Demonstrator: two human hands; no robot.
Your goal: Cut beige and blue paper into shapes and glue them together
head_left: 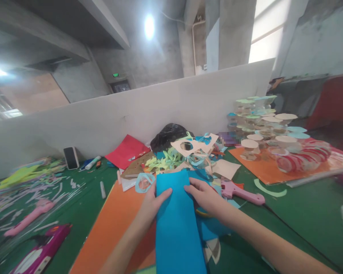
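Note:
A long sheet of bright blue card (177, 224) lies folded or doubled in front of me, reaching toward the bottom of the view. My left hand (154, 200) grips its left edge, with the thumb on top. My right hand (204, 196) rests across its upper part and holds it from the right, with a second blue piece (211, 226) underneath. A pink glue gun (238, 192) lies just beyond my right hand. An orange card sheet (111, 228) lies under and left of my left arm. A pale blue paper ring (144, 182) sits near my left hand.
Behind my hands is a heap of paper cutouts (171, 160), a black plastic bag (167, 136) and red card (127, 151). Paper cup constructions (263, 129) stand on orange card at right. Paper scraps and another pink glue gun (30, 217) lie on the green mat at left. A low white wall (103, 118) runs behind.

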